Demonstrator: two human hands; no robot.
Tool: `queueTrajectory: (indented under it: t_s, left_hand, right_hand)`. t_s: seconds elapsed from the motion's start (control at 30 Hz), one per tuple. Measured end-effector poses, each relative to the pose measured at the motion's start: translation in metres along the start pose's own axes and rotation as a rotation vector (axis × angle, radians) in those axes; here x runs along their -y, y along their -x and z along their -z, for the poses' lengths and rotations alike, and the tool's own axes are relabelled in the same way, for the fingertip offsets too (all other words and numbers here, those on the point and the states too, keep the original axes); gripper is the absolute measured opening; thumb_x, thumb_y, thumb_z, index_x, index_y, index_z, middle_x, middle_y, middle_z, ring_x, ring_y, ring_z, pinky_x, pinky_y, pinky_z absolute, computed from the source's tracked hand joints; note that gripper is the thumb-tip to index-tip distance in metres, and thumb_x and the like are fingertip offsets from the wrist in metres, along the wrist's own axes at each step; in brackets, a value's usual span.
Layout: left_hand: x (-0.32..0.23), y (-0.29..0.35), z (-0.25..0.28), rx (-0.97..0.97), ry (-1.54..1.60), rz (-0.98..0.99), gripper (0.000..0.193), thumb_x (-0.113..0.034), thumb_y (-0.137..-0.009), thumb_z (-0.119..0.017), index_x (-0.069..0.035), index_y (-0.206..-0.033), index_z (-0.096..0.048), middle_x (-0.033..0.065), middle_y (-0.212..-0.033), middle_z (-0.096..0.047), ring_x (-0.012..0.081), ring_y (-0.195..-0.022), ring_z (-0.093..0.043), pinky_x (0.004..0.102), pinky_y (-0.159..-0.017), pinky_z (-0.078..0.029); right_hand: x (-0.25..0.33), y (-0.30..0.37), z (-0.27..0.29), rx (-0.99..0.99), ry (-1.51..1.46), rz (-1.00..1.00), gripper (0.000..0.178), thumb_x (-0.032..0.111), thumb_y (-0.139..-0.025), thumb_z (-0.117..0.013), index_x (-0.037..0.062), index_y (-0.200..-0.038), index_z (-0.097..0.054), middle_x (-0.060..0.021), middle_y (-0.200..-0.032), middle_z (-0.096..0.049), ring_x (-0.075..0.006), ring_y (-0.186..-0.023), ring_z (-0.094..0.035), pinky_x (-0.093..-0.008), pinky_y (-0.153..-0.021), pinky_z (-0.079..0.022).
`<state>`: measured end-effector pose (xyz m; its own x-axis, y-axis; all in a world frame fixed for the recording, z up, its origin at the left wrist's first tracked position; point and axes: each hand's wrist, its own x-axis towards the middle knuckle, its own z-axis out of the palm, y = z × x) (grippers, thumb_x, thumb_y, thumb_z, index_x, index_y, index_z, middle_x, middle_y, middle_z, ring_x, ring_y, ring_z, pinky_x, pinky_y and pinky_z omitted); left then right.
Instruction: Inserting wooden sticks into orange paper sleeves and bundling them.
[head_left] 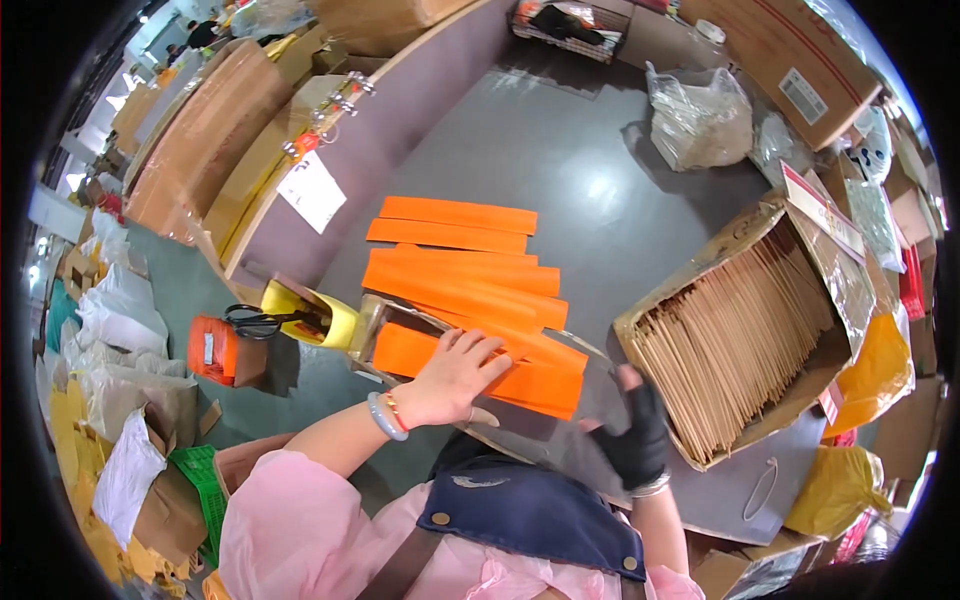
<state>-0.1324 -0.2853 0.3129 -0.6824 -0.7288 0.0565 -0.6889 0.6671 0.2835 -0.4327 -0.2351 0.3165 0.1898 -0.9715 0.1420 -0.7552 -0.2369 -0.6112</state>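
My left hand (455, 375) lies flat, fingers spread, on the nearest orange strip (545, 385) of a fanned row of long orange paper strips (460, 270) on a grey table (590, 190). It wears bead bracelets at the wrist. My right hand (638, 435), in a black fingerless glove, hovers just right of that strip's end, fingers apart, next to a cardboard box (700, 290) packed with upright tan paper pieces (730, 340). Whether the right hand touches anything is unclear.
A yellow holder (340, 318) with black scissors (255, 322) sits left of the strips beside an orange tape dispenser (212, 350). A crumpled clear plastic bag (700, 115) lies at the far side. Cartons, white sacks and a green crate (200, 480) crowd the floor at left.
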Motion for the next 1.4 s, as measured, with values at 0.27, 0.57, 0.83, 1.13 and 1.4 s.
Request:
queueTrajectory:
  t_s: [0.27, 0.57, 0.83, 1.13, 1.4]
  left_hand:
    - [-0.011, -0.038, -0.021, -0.069, 0.38, 0.06, 0.042, -0.034, -0.079, -0.078, -0.004, -0.105, -0.066, 0.0111, -0.108, -0.058, 0.0299, -0.101, -0.054, 0.0419, -0.09, -0.043]
    - [-0.017, -0.042, -0.038, -0.286, 0.513, 0.013, 0.029, -0.017, -0.074, -0.082, -0.004, -0.098, -0.07, 0.0063, -0.093, -0.059, 0.0268, -0.089, -0.057, 0.0371, -0.077, -0.048]
    - [-0.02, -0.046, -0.033, -0.285, 0.538, 0.05, 0.031, -0.018, -0.067, -0.087, -0.009, -0.084, -0.063, 0.0042, -0.083, -0.058, 0.0256, -0.083, -0.055, 0.0368, -0.078, -0.043]
    - [-0.018, -0.044, -0.038, -0.201, 0.558, 0.075, 0.024, -0.021, -0.064, -0.088, -0.015, -0.08, -0.071, -0.0024, -0.075, -0.056, 0.0167, -0.075, -0.053, 0.0317, -0.075, -0.037]
    - [-0.011, -0.04, -0.043, -0.261, 0.601, 0.006, 0.021, -0.018, -0.069, -0.084, -0.012, -0.078, -0.066, -0.0027, -0.077, -0.056, 0.0189, -0.074, -0.052, 0.0343, -0.072, -0.035]
  right_hand:
    - [-0.09, 0.019, 0.058, -0.328, 0.603, -0.187, 0.041, 0.011, -0.081, -0.071, 0.0043, -0.121, -0.062, -0.0163, -0.107, -0.06, -0.0368, -0.099, -0.056, -0.0446, -0.086, -0.045]
    - [-0.102, 0.015, 0.046, -0.299, 0.566, -0.297, 0.019, 0.008, -0.084, -0.065, 0.0032, -0.101, -0.059, -0.0172, -0.097, -0.058, -0.0386, -0.092, -0.055, -0.0467, -0.078, -0.046]
    - [-0.102, 0.018, 0.049, -0.329, 0.579, -0.217, 0.012, 0.005, -0.081, -0.058, 0.0049, -0.092, -0.053, -0.0169, -0.091, -0.057, -0.039, -0.088, -0.055, -0.0489, -0.077, -0.047]
    - [-0.044, 0.038, 0.071, -0.064, 0.192, -0.067, 0.03, -0.002, -0.084, -0.06, 0.0106, -0.11, -0.069, -0.0146, -0.083, -0.058, -0.0355, -0.077, -0.059, -0.0413, -0.068, -0.047]
    - [-0.027, 0.044, 0.058, 0.036, 0.035, -0.021, 0.039, -0.004, -0.075, -0.062, 0.0111, -0.111, -0.071, -0.0114, -0.082, -0.058, -0.0299, -0.075, -0.058, -0.0387, -0.065, -0.046]
